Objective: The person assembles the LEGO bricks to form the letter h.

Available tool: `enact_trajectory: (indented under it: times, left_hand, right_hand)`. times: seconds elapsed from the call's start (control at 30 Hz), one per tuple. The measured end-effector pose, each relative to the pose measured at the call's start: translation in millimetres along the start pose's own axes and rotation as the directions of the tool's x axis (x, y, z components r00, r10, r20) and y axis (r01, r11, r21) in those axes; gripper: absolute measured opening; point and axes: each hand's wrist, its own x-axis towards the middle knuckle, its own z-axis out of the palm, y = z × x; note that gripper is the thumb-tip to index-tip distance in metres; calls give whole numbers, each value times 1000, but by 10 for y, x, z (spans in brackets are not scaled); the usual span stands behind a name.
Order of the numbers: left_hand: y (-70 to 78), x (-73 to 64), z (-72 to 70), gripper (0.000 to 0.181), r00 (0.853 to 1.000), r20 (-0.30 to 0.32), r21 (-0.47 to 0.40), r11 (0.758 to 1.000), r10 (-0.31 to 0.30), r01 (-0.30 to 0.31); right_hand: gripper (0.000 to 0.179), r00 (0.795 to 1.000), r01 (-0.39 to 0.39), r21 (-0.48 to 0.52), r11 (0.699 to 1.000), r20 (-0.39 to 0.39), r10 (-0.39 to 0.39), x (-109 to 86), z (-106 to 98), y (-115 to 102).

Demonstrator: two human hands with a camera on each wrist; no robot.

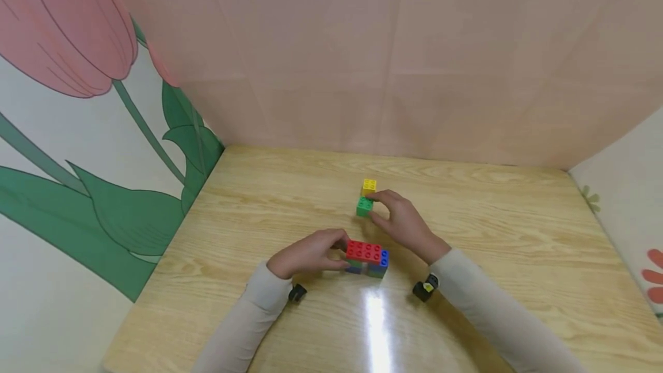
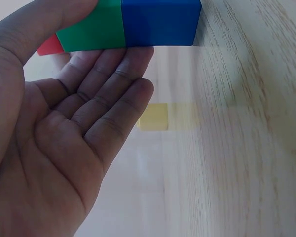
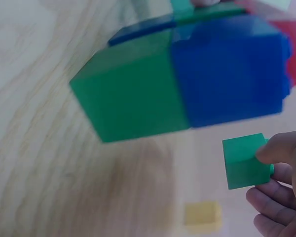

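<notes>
My left hand holds the left end of a small toy block structure, with its thumb on the near side and fingers behind. A long red block caps the structure. Below it are blue blocks and green blocks, stacked at both ends. Farther back, my right hand pinches a loose green block between thumb and fingers. In the right wrist view that green block has its studs turned toward the palm. Just behind it sits a yellow block.
All the blocks are on or over a light wooden table. A pinkish cloth hangs at the table's back edge. A wall with painted tulips borders the left side, and a white wall the right.
</notes>
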Motion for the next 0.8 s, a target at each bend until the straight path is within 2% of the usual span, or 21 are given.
enact_trajectory:
  times: [0.37,0.8]
  left_hand:
    - [9,-2,6,28,1000,-5,26,1000,4,-3]
    - [-12,6,4,29,1000,-4,30,999,27,-27]
  right_hand:
    - [42,990,131,0,991,-44,-131,-78,-172,-379]
    - [43,973,226,20,974,-40,-225,-242,-335,-723]
